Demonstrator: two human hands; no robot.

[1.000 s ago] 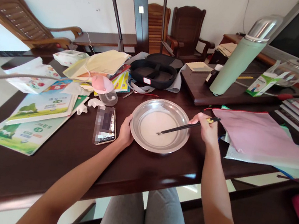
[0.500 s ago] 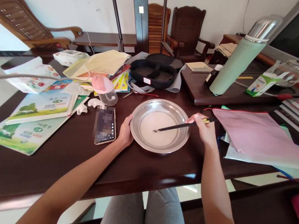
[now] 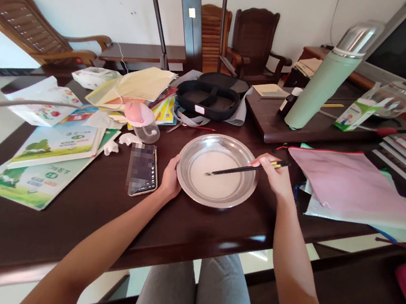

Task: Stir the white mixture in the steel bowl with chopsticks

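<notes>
A round metal plate (image 3: 192,147) with a thin white liquid in it sits on the dark wooden table (image 3: 182,226) in front of me. My left hand (image 3: 170,178) curls against the plate's left rim and holds it. My right hand (image 3: 276,173) is closed on a pair of dark chopsticks (image 3: 239,169) at the plate's right edge. Their tips reach down into the white liquid near the middle of the plate.
A phone (image 3: 143,170) lies just left of my left hand. Booklets (image 3: 45,162) and papers cover the left of the table. A pink folder (image 3: 349,184) lies to the right. A black case (image 3: 208,98), a green flask (image 3: 326,79) and chairs stand behind.
The chopstick tips have slid to the left and slightly away from me across the liquid. My right hand shifted a little with them. The left hand and plate stayed put.
</notes>
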